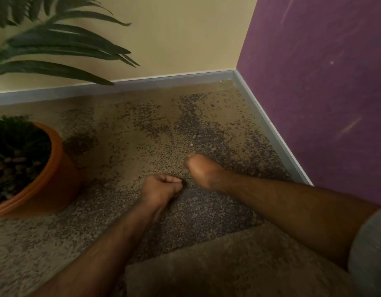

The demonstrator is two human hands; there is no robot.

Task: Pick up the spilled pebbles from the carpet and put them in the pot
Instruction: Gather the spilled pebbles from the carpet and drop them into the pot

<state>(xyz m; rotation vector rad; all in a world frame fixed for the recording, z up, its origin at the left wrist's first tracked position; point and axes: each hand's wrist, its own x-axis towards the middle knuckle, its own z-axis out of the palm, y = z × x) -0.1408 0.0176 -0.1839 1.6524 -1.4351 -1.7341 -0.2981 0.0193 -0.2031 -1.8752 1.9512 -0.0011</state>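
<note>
Small, hard, light pale pebbles (192, 144), far from the orange plastic pot (56, 168), are best pinched singly; left hand (161, 186) fisted, right hand (198, 168) curled, contents unseen.

- Pebbles (195, 140): a few small pale and brownish stones, scattered on the speckled carpet (121, 133) near the corner.
- Pot (56, 168): orange, upright at left, holding pebbles and greenery.
</note>
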